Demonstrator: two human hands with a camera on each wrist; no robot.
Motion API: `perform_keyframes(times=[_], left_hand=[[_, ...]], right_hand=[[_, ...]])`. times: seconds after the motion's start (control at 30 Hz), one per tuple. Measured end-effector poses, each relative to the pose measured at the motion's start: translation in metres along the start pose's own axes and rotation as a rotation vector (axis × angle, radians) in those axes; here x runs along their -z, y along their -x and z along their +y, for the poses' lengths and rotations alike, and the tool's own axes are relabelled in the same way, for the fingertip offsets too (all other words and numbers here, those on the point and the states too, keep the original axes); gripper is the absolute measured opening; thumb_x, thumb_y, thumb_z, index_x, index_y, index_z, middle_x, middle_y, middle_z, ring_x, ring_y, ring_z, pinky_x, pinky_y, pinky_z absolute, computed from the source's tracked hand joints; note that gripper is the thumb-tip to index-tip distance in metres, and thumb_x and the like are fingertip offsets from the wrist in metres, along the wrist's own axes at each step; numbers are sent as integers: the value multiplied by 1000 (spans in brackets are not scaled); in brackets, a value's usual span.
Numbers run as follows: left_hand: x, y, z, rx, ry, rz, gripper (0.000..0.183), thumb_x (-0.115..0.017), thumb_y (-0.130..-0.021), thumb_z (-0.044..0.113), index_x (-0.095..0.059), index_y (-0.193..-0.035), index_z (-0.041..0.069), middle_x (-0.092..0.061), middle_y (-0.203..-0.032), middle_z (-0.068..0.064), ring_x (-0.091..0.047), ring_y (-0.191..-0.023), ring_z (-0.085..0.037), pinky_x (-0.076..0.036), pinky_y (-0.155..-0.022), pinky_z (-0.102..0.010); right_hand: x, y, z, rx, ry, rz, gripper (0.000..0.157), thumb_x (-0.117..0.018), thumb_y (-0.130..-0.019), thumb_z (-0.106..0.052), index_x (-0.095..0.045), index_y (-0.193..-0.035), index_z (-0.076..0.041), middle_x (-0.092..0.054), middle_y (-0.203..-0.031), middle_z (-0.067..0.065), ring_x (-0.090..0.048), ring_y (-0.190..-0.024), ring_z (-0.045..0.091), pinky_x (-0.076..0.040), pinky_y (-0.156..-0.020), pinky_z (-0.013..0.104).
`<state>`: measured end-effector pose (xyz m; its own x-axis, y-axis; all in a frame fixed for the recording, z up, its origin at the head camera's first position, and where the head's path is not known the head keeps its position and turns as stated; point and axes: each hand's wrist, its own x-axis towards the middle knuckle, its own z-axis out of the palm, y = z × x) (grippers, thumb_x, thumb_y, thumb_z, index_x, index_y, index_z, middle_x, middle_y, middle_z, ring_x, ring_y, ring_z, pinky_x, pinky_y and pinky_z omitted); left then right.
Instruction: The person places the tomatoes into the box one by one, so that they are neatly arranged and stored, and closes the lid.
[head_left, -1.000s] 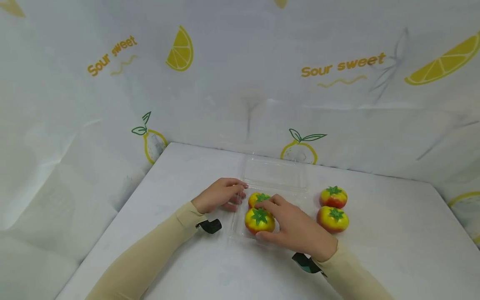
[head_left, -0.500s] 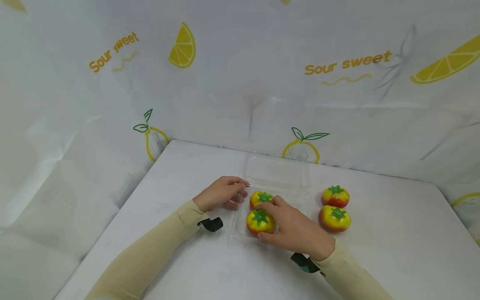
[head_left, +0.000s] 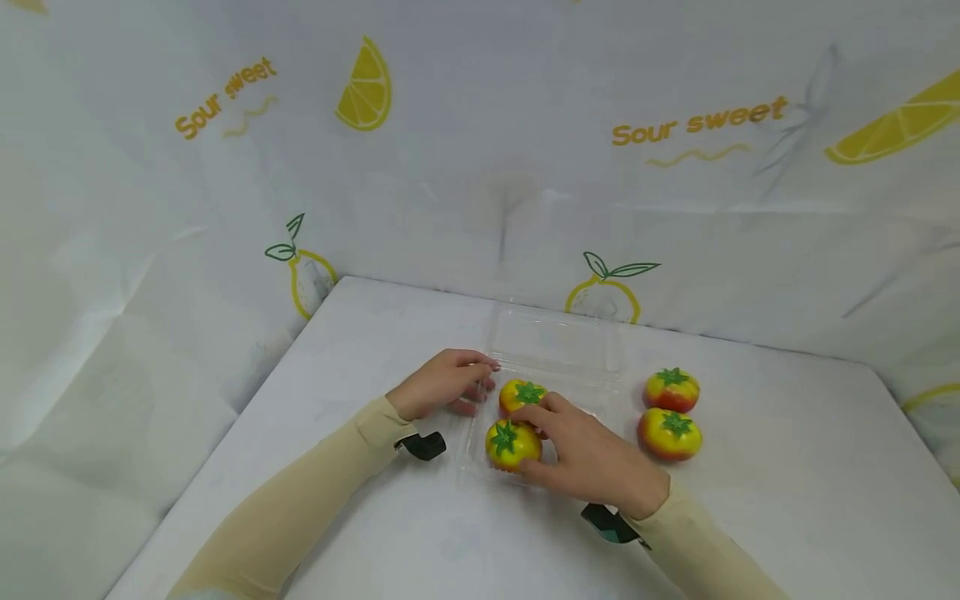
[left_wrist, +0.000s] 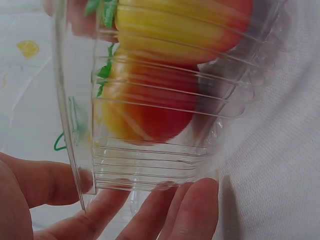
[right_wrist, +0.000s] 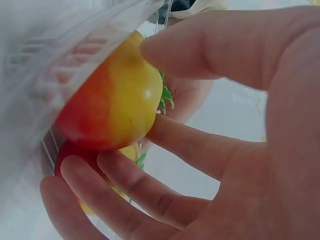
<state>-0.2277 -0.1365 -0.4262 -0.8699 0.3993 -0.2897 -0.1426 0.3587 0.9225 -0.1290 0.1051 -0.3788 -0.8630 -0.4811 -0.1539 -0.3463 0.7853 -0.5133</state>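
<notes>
A clear plastic hinged box (head_left: 468,471) lies with its lid laid back, holding two yellow-and-red toy tomatoes with green star-shaped tops. My right hand (head_left: 588,454) has thumb and fingers around the near tomato (head_left: 510,446), which tilts to the left. In the right wrist view the thumb lies against this tomato (right_wrist: 117,100) from one side and fingers from the other. Right behind it sits the far tomato (head_left: 519,393), partly covered by the fingers. My left hand (head_left: 442,385) holds the box's left edge, its fingertips against the ribbed wall (left_wrist: 145,165) in the left wrist view.
Two more toy tomatoes, one behind (head_left: 671,389) and one in front (head_left: 670,434), stand on the white table (head_left: 765,500) right of the box. The transparent lid (head_left: 555,337) reaches toward the lemon-print backdrop (head_left: 465,167).
The near tomato has shifted slightly left and tipped leftward inside the box, while the right hand stays nearly in place. My left hand keeps its position at the box edge.
</notes>
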Motion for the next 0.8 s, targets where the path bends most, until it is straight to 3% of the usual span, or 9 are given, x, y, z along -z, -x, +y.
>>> perform_keyframes(times=[0.3,0.47,0.6,0.8], left_hand=[[-1,-1,-1,-2,-8,-1,36,-55,-111,31,-70,-140,13,-75,-123,-10,-74,-103,-23,-68,-86,-36],[-1,0,2,-2,-9,-2,37,-54,-112,31,-69,-141,13,-75,-124,-11,-74,-103,-24,-68,-86,-37],[-1,2,4,4,-10,4,38,-54,-112,31,-69,-141,11,-75,-125,-12,-74,-102,-24,-68,-86,-37],[-4,3,2,16,-10,-3,37,-55,-112,32,-69,-140,12,-75,-124,-12,-74,-104,-24,-68,-86,-37]], right_hand=[[10,7,5,-23,27,2,48,-84,-90,-28,-70,-135,-22,-67,-124,0,-66,-104,19,-61,-94,41],[34,19,21,2,18,71,46,-80,-95,-28,-68,-138,-23,-69,-122,0,-68,-110,21,-62,-89,38],[62,34,49,5,9,168,46,-78,-99,-31,-65,-143,-22,-70,-128,3,-69,-113,23,-63,-90,43],[94,53,112,-42,-21,292,46,-75,-103,-32,-64,-145,-17,-67,-144,9,-67,-125,34,-60,-103,59]])
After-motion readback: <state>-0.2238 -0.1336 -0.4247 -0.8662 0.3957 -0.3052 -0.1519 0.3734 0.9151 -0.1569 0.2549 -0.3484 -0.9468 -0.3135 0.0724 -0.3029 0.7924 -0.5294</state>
